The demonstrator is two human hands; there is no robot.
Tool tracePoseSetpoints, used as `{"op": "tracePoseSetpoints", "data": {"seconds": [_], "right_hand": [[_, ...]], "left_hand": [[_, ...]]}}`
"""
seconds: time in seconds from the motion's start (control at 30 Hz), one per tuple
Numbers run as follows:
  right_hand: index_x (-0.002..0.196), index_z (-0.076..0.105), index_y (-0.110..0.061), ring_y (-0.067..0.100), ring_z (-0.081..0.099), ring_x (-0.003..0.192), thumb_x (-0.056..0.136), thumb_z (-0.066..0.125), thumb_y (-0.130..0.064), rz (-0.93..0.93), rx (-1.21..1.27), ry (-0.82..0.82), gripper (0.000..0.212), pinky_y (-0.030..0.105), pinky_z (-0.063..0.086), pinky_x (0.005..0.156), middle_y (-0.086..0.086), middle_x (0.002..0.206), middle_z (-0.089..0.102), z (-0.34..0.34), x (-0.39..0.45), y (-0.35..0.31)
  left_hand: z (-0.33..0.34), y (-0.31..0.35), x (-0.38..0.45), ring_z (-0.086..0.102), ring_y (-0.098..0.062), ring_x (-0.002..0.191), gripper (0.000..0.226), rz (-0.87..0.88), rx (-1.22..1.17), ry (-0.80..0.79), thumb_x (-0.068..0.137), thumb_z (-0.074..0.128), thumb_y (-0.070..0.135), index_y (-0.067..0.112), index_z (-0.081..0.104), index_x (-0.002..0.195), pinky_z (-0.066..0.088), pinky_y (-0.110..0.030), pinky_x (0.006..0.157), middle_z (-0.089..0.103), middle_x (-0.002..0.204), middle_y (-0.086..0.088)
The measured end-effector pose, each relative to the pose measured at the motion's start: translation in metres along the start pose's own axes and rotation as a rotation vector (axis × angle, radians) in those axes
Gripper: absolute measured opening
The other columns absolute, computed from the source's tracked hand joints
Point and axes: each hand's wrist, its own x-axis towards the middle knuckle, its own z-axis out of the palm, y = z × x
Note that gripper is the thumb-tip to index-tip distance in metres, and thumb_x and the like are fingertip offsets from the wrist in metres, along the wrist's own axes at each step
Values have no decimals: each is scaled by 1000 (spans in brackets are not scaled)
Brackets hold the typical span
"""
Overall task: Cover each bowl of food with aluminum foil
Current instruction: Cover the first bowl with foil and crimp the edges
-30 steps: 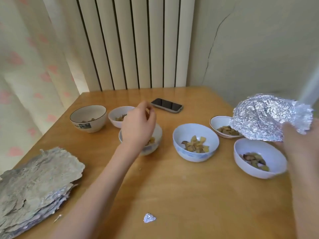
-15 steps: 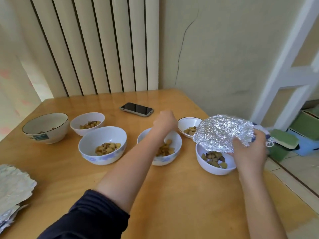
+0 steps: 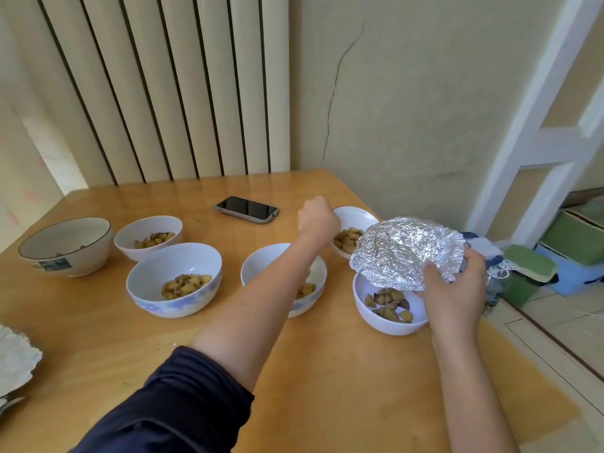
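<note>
one bowl (image 3: 351,220) partly hidden, perhaps touched.

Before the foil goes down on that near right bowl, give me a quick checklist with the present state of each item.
1. Crumpled silver foil sheet gripped by the right hand: ok.
2. Foil above the plain white bowl of dark food chunks: ok.
3. Foil seated on its rim: not ok, open at the front.
4. Left hand clear of the foil: ok, over the small white bowl behind.
5. Foil wide enough for the rim: cannot tell.
</note>
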Motion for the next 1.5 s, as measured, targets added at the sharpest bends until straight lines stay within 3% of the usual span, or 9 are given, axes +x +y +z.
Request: {"op": "tracePoseSetpoints", "data": {"seconds": [0.13, 0.3, 0.53, 0.63, 0.9, 1.13, 1.27, 1.37, 1.5], "right_hand": [[123, 52, -17, 19, 62, 101, 91, 59, -8, 83, 169, -54, 33, 43, 54, 87, 0, 114, 63, -6, -9, -10], [106, 63, -17, 13, 65, 76, 88, 62, -5, 252, 374, -444, 22, 26, 52, 51, -1, 94, 69, 2, -49, -44], [96, 65, -23, 8, 62, 67, 86, 65, -10, 177, 230, -814, 16, 30, 52, 63, -5, 75, 69, 39, -142, -54], [94, 61, -18, 3, 56, 57, 88, 62, -6, 104, 219, -843, 14, 17, 46, 52, -3, 74, 65, 54, -180, -51], [97, 57, -20, 15, 64, 85, 85, 67, -17, -61, 47, -821, 16, 31, 49, 76, -3, 89, 68, 77, -217, -47], [111, 47, -32, 17, 49, 96, 80, 72, -19, -81, -49, -766, 41, 34, 43, 87, -17, 95, 48, 83, -217, -39], [98, 63, -29, 4, 43, 76, 82, 67, -11, -168, -29, -799, 24, 27, 36, 76, -20, 92, 60, 83, -216, -36], [94, 69, -26, 9, 39, 55, 88, 59, -8, -143, 14, -823, 22, 29, 37, 60, -21, 61, 54, 82, -215, -35], [96, 71, -21, 8, 33, 47, 92, 54, -7, -114, 40, -843, 23, 28, 35, 53, -25, 50, 49, 81, -216, -37]], "left_hand": [[-50, -9, -16, 69, -38, 82, 17, 31, -103, 105, 81, 48, -3, -4, 64, 86, 60, -42, 75, 69, 89, -21], [-115, -54, -88, 63, -19, 43, 15, 21, -93, 128, 79, 55, 0, -7, 68, 79, 59, -31, 57, 57, 62, -11], [-132, -147, -215, 65, -21, 46, 29, -218, -123, 33, 74, 43, -9, -5, 71, 72, 57, -28, 48, 64, 52, -13], [-131, -179, -244, 62, -21, 42, 31, -316, -185, 58, 73, 40, -11, 1, 64, 56, 55, -28, 47, 56, 42, -5], [-130, -210, -278, 65, -14, 47, 27, -378, -541, 58, 87, 45, -13, -4, 63, 69, 52, -21, 46, 63, 52, -7], [-120, -220, -297, 68, -13, 59, 38, -488, -1057, 325, 104, 43, 26, 6, 63, 79, 57, -27, 57, 70, 66, -1], [-111, -221, -306, 62, -15, 62, 28, -446, -986, 265, 77, 75, 34, 14, 59, 68, 55, -29, 72, 65, 66, -3], [-110, -229, -310, 62, -18, 66, 36, -478, -914, 232, 65, 88, 31, 19, 55, 57, 51, -45, 94, 62, 67, -6], [-113, -231, -312, 58, -12, 45, 29, -490, -988, 176, 76, 78, 13, 8, 49, 72, 58, -24, 57, 54, 49, 0]]}}
